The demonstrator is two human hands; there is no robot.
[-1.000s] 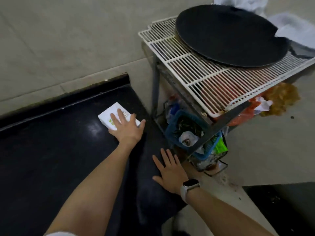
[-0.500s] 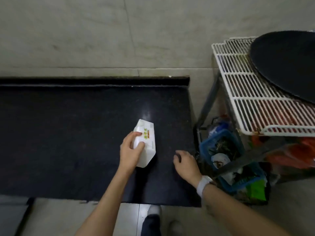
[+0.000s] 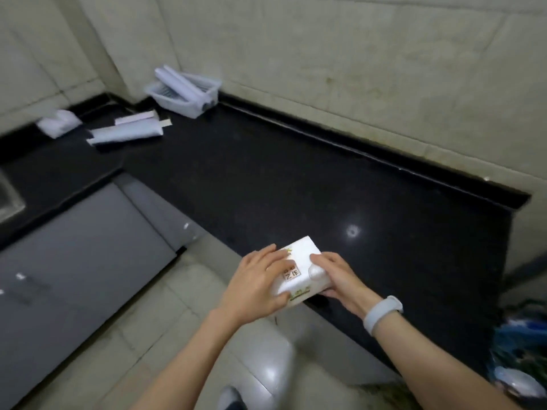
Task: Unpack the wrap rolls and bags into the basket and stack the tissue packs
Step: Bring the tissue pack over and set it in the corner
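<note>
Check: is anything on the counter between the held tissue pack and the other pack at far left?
Yes. Both hands hold the tissue pack; wrapped rolls lie just before the far pack. The rest of the counter looks bare.

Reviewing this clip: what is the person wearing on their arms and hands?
Both forearms are bare, with no sleeves in view and no gloves. The left hand has nothing on it or its wrist. Behind the right hand, the wrist carries a pale grey band, smooth and rounded.
</note>
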